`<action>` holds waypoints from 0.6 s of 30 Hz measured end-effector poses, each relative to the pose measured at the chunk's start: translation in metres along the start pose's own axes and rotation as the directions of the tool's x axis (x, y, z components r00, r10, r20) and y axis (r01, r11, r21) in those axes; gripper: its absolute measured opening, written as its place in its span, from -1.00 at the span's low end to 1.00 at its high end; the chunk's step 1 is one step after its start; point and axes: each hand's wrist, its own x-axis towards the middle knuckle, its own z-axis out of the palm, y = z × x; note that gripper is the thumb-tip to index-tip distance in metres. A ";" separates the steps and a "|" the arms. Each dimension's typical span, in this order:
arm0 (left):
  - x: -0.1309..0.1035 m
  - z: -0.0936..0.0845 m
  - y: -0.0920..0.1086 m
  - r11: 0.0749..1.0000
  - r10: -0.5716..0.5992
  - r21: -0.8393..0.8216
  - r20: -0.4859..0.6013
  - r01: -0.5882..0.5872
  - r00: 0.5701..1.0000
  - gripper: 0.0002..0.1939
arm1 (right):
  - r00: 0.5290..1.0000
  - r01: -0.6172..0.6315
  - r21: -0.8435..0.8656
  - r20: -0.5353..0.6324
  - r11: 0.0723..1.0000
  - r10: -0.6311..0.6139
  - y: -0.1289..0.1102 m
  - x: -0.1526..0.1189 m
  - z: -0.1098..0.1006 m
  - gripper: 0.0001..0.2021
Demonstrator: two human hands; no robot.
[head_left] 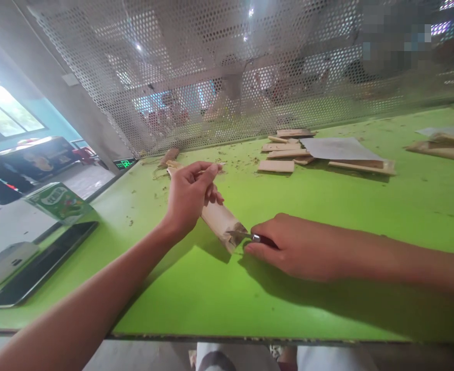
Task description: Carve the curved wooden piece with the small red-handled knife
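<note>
A long pale piece of wood point(220, 220) lies slantwise on the green table, its near end rough and darker. My left hand point(190, 193) is over its middle, fingers curled and thumb and forefinger pressed together. A tiny pale bit shows by those fingertips, too small to name, and the lower fingers seem to touch the wood. In my right hand point(300, 247) is a small knife point(256, 238) with a dark handle and metal collar. Its blade lies against the rough near end of the wood.
Several flat wood pieces point(276, 166) and a white paper sheet point(341, 148) lie at the back right. A perforated metal screen point(227, 77) borders the far edge. At left are a green box point(60, 202), a dark tablet-like slab point(45, 263) and crumbs.
</note>
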 end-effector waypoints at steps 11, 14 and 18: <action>0.001 0.001 -0.001 0.998 -0.052 0.014 -0.074 0.053 0.996 -0.87 | 0.983 0.022 -0.273 -0.169 0.962 -0.070 0.002 0.003 0.009 -0.61; -0.002 0.002 0.003 0.996 -0.045 0.066 -0.101 0.052 0.994 -0.88 | 0.976 0.017 -0.348 -0.199 0.937 -0.092 0.002 0.004 0.011 -0.63; -0.003 0.003 0.004 0.993 -0.039 0.104 -0.121 0.052 0.992 -0.89 | 0.948 0.046 -0.447 -0.262 0.893 -0.180 0.004 0.005 0.018 -0.69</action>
